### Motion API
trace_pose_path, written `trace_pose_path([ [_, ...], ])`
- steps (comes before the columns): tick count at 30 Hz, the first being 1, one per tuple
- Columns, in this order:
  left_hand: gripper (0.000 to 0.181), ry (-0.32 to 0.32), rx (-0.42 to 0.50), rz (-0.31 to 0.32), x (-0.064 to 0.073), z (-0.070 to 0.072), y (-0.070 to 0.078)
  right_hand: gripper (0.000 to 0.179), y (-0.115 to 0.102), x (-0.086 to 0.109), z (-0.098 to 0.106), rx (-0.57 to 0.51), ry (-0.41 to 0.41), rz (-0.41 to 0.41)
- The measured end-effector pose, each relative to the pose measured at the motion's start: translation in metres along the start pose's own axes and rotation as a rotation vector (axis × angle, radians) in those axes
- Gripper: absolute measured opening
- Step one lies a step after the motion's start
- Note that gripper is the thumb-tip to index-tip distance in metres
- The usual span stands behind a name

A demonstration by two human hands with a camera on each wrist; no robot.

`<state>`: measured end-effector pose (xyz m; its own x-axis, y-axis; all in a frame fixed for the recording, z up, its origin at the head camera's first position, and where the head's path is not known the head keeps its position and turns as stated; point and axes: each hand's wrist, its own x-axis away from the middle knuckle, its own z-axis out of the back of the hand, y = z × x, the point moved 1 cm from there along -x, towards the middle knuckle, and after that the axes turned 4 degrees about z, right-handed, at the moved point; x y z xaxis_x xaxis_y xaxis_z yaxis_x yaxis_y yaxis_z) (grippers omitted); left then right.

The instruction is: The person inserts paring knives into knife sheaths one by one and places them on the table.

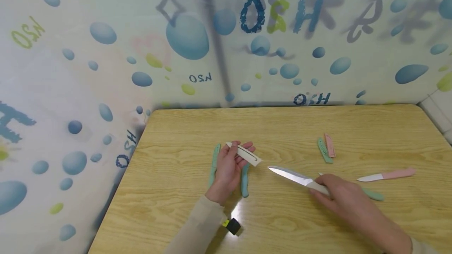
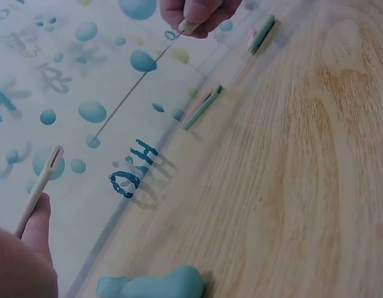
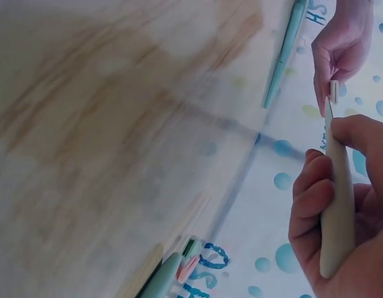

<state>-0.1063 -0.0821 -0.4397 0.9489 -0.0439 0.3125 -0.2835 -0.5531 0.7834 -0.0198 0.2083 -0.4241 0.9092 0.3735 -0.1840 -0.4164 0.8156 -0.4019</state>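
Observation:
My left hand (image 1: 226, 171) holds a cream knife sheath (image 1: 251, 157) between thumb and fingers, its wide mouth facing right. In the left wrist view the slot along the sheath (image 2: 45, 180) shows. My right hand (image 1: 347, 201) grips the cream handle of a knife (image 1: 291, 175), blade pointing left toward the sheath's mouth with a gap between them. The curled fingers (image 3: 312, 192) wrap the handle (image 3: 337, 223) in the right wrist view. Under and beside my left hand lie a long green knife (image 1: 214, 164) and a blue handle (image 1: 245, 183), partly hidden.
A pink-handled knife (image 1: 397, 173) lies at the right. Partly under my right hand is a green-handled knife (image 1: 374, 195). Farther back, a green sheath (image 1: 323, 151) and a pink sheath (image 1: 330, 146) lie together. A patterned wall covering (image 1: 226, 62) borders the wooden table (image 1: 282, 128).

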Motion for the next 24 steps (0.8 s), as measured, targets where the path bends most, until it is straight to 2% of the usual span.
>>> trace_pose_path([
  [7, 0.019, -0.002, 0.007, -0.011, 0.0, -0.001, -0.001, 0.022, -0.008, -0.005, -0.001, -0.013, -0.025, -0.024],
  [24, 0.026, -0.006, -0.009, -0.001, 0.001, -0.002, -0.005, 0.02, -0.012, -0.012, -0.005, -0.04, -0.023, -0.021],
])
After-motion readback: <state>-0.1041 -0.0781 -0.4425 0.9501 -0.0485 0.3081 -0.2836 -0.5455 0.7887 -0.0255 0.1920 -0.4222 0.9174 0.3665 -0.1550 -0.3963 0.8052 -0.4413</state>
